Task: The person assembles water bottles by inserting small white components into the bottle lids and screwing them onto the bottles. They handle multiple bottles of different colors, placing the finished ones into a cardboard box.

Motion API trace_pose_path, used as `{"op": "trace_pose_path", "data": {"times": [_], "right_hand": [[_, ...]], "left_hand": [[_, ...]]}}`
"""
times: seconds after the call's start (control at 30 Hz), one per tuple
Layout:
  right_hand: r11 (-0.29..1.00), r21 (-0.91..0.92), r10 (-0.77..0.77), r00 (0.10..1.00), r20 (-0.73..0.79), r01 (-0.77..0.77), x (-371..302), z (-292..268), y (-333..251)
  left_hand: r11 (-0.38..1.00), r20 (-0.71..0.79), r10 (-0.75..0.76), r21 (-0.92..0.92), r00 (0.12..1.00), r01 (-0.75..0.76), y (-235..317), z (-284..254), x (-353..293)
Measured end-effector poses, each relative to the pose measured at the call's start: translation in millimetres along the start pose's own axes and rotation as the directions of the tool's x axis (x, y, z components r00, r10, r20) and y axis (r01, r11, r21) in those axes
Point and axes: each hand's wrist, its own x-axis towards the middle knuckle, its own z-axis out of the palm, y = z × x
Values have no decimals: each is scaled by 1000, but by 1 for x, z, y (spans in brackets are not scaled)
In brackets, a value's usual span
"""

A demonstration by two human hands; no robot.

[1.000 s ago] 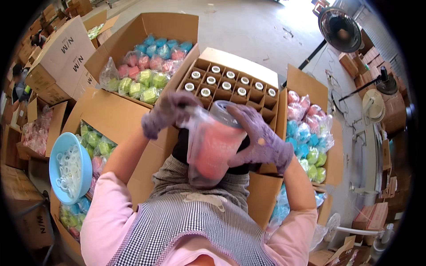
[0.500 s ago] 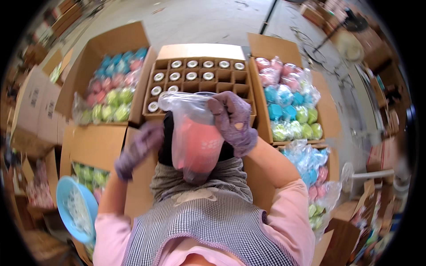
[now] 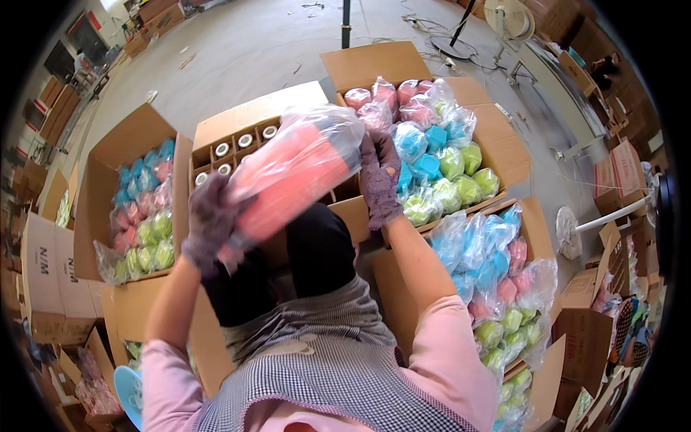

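A pink cylindrical item in a clear plastic bag (image 3: 295, 173) lies tilted across both gloved hands, above an open cardboard box (image 3: 245, 122) of white-capped pieces in dividers. My left hand (image 3: 209, 223) grips its lower left end. My right hand (image 3: 378, 180) holds the bag's upper right end, fingers closed on the plastic. Both hands wear purple knitted gloves.
Open cartons hold bagged blue, pink and green items: one on the left (image 3: 140, 209), one at upper right (image 3: 432, 151), one at lower right (image 3: 504, 288). A blue bowl (image 3: 129, 392) sits low on the left. More cartons (image 3: 47, 273) stand around; a fan stand (image 3: 504, 21) is far back.
The bagged pink item has turned from upright to lying slanted across my hands. My view has swung left, so the divider box and right-hand cartons sit differently in frame.
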Motion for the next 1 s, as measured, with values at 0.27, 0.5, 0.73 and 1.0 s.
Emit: {"op": "trace_pose_path", "data": {"times": [0.27, 0.5, 0.73, 1.0], "right_hand": [[841, -380, 323, 921, -219, -385, 90, -131, 88], [896, -361, 177, 954, -243, -258, 138, -171, 97], [810, -583, -5, 993, -116, -64, 234, -169, 113], [621, -780, 290, 901, 322, 79, 280, -123, 171]], "left_hand": [[474, 314, 614, 587, 724, -656, 35, 209, 262], [272, 597, 740, 157, 310, -950, 53, 433, 331], [584, 702, 598, -51, 387, -810, 71, 519, 287], [770, 410, 638, -320, 652, -552, 40, 328, 157]]}}
